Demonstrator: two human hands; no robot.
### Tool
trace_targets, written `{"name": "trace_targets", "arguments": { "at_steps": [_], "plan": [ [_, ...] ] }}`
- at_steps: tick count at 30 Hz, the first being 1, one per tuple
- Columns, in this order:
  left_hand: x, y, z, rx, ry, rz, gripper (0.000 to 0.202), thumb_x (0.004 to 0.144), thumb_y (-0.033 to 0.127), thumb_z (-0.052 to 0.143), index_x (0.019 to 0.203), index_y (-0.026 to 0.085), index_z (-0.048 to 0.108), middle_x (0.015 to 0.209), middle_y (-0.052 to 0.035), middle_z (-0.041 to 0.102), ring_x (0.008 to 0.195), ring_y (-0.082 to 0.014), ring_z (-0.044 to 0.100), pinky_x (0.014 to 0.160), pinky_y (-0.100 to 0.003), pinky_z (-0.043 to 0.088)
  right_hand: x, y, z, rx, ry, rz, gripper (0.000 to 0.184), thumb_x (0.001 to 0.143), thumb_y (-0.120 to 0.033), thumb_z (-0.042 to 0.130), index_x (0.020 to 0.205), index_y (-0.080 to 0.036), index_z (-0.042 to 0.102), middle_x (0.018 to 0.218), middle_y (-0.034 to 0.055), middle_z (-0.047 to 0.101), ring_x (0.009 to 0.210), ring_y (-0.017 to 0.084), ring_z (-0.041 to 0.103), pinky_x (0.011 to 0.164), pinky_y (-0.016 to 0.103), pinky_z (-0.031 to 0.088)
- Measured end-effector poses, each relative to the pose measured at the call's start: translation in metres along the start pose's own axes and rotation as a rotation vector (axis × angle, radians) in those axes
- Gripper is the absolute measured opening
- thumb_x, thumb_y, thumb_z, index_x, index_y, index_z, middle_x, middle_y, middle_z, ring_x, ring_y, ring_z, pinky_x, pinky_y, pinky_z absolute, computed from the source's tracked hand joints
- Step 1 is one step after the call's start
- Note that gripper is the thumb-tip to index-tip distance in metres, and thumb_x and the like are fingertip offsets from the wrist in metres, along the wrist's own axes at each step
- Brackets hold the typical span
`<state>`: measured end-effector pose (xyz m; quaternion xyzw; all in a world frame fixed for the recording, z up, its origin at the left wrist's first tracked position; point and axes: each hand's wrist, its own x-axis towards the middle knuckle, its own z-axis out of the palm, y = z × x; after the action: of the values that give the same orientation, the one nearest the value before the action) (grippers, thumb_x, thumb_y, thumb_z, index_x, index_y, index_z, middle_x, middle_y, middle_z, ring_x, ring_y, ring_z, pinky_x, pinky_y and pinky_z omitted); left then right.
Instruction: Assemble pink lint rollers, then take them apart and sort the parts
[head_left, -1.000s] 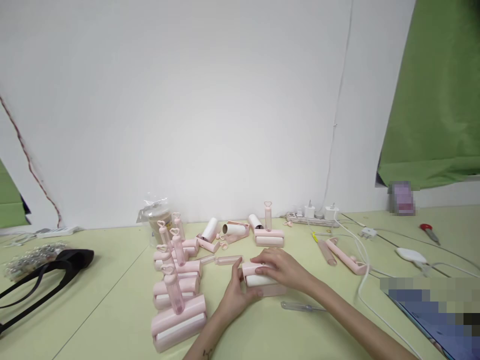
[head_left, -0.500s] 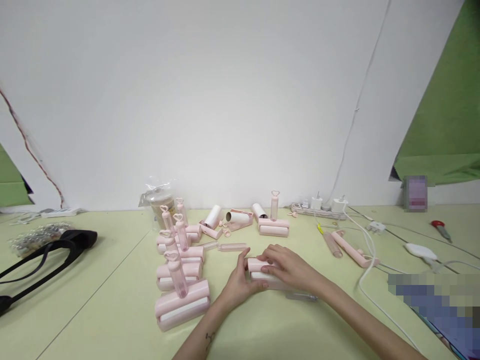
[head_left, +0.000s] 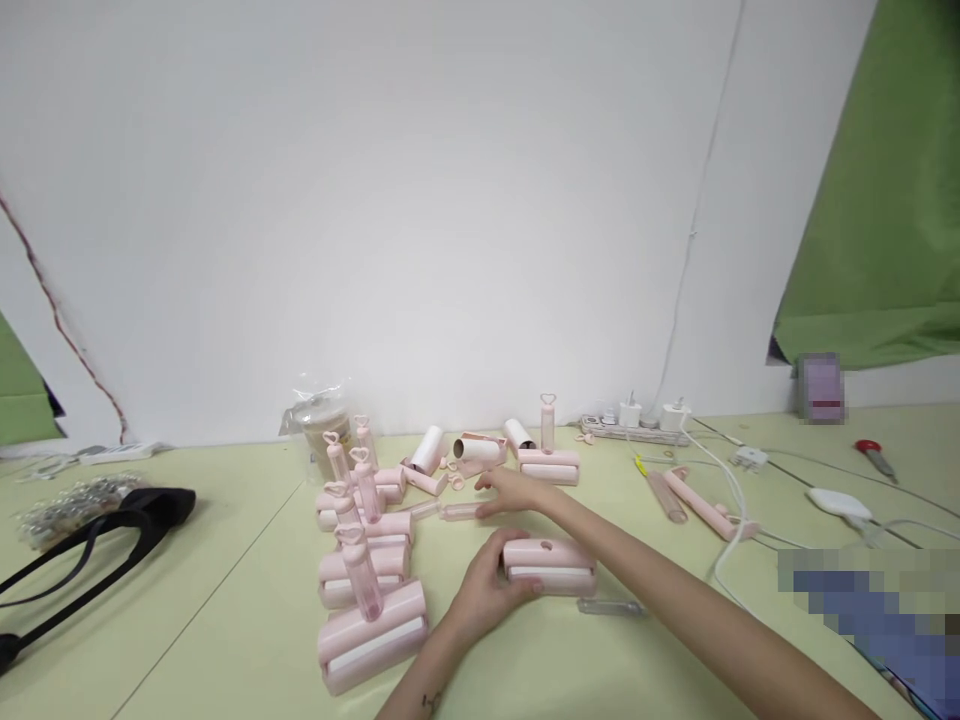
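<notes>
My left hand (head_left: 489, 592) is closed around the left end of a pink lint roller (head_left: 551, 550), its thumb along the front. This roller lies on the table with a white strip facing me and a small hole in its top. My right hand (head_left: 514, 492) reaches past it, fingers apart, at the right end of a clear pink tube handle (head_left: 457, 512). Whether the fingertips touch the handle I cannot tell. At the left stand several lint rollers (head_left: 375, 640) with upright clear handles (head_left: 363, 580) topped by heart-shaped loops. Another upright-handled lint roller (head_left: 550, 467) is behind my right hand.
White paper rolls (head_left: 427, 449) and loose pink parts lie near the wall. A clear tube (head_left: 611, 607) lies right of the held roller. A power strip (head_left: 637, 432), white cables (head_left: 739, 490), red-handled scissors (head_left: 874, 458) and a pink handle frame (head_left: 705, 505) are at right; black straps (head_left: 150, 515) at left.
My right hand has left the lint roller and moved forward and left to the clear pink handle. My left hand still grips the roller, whose top hole now shows.
</notes>
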<state>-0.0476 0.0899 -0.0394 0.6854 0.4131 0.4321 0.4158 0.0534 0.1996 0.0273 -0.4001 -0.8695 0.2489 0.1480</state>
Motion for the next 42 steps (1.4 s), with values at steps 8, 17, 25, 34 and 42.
{"name": "trace_targets", "arguments": {
  "at_steps": [8, 17, 25, 34, 42],
  "plan": [
    [0.001, -0.002, 0.000, 0.027, 0.018, 0.003, 0.046, 0.066, 0.024, 0.063, 0.105, 0.021, 0.040, 0.096, -0.0018, 0.053, 0.085, -0.0174, 0.050, 0.074, -0.026, 0.039, -0.034, 0.014, -0.021, 0.316, 0.217, -0.029, 0.024, 0.078, -0.033, 0.054, 0.096, -0.016, 0.049, 0.101, 0.0058, 0.059, 0.088, 0.018, 0.058, 0.073, 0.033, 0.047],
    [0.003, 0.001, 0.001, -0.017, 0.017, -0.043, 0.042, 0.066, 0.026, 0.064, 0.097, 0.021, 0.037, 0.092, -0.0011, 0.051, 0.083, -0.0161, 0.049, 0.073, -0.025, 0.038, -0.104, 0.003, -0.039, 0.539, 0.302, -0.114, 0.027, 0.077, -0.037, 0.053, 0.097, -0.021, 0.046, 0.089, 0.0050, 0.061, 0.089, 0.022, 0.060, 0.071, 0.035, 0.048],
    [0.000, 0.002, 0.002, -0.032, 0.003, -0.033, 0.043, 0.068, 0.031, 0.064, 0.101, 0.021, 0.037, 0.094, -0.0016, 0.051, 0.085, -0.0165, 0.049, 0.075, -0.026, 0.039, -0.109, 0.000, -0.037, 0.407, 0.197, -0.153, 0.018, 0.078, -0.031, 0.051, 0.093, -0.023, 0.046, 0.085, 0.0015, 0.060, 0.090, 0.019, 0.058, 0.077, 0.034, 0.045],
    [0.001, 0.006, 0.002, -0.040, 0.002, -0.069, 0.044, 0.067, 0.029, 0.063, 0.101, 0.021, 0.038, 0.096, -0.0012, 0.051, 0.085, -0.0164, 0.050, 0.075, -0.027, 0.039, -0.115, -0.019, -0.035, 0.258, 0.218, -0.029, 0.011, 0.072, -0.021, 0.048, 0.081, -0.023, 0.043, 0.070, -0.0030, 0.059, 0.068, 0.015, 0.059, 0.060, 0.025, 0.044],
    [0.002, 0.003, 0.002, -0.063, -0.004, -0.077, 0.043, 0.067, 0.028, 0.063, 0.100, 0.021, 0.037, 0.093, -0.0007, 0.051, 0.083, -0.0153, 0.049, 0.073, -0.026, 0.039, -0.109, -0.019, -0.031, 0.211, 0.229, 0.007, 0.011, 0.072, -0.025, 0.049, 0.082, -0.023, 0.043, 0.065, -0.0041, 0.057, 0.059, 0.015, 0.055, 0.053, 0.024, 0.039]
  ]
}}
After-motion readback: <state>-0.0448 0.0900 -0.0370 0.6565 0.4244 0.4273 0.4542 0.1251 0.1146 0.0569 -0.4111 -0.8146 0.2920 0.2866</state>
